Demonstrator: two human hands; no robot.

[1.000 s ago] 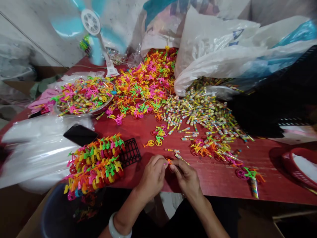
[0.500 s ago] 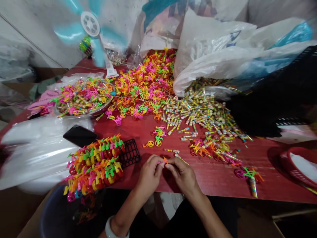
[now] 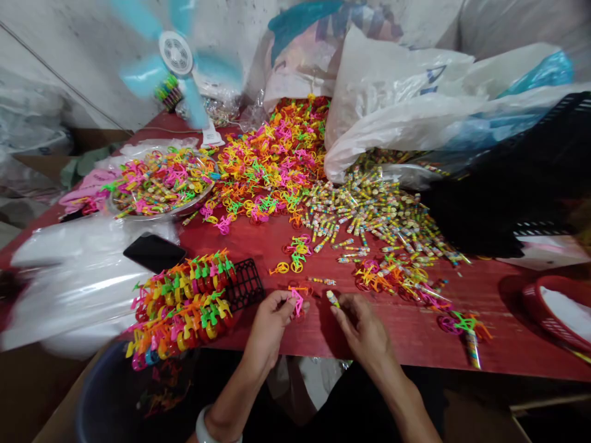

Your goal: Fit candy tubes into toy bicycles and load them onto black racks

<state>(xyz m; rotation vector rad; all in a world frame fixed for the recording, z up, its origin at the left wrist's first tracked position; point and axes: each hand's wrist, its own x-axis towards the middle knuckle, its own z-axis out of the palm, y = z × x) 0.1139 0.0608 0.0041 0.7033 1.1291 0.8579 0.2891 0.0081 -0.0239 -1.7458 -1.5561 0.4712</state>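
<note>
Between the thumb and fingers of my left hand (image 3: 269, 326) is a pink plastic toy piece (image 3: 297, 300). An orange plastic piece (image 3: 300, 288) shows right beside it; whether it is also held I cannot tell. My right hand (image 3: 369, 329) pinches a slim, clear tube with coloured filling (image 3: 332, 299), its pale end pointing away from me. Another such tube (image 3: 322, 281) lies on the table just beyond my hands. Left of my left hand, a black rack (image 3: 248, 284) carries rows of bright plastic toy pieces (image 3: 184, 301).
Loose plastic pieces (image 3: 272, 166) are heaped at the back, beside a pile of filled tubes (image 3: 378, 203). A full bowl (image 3: 203, 195), a phone (image 3: 154, 252) and a fan (image 3: 176, 53) are at left. A red basket (image 3: 554, 320) stands at right.
My hands have moved apart from where they met over a small orange piece. The tube that lay near my right fingers is now in them. The view has shifted slightly.
</note>
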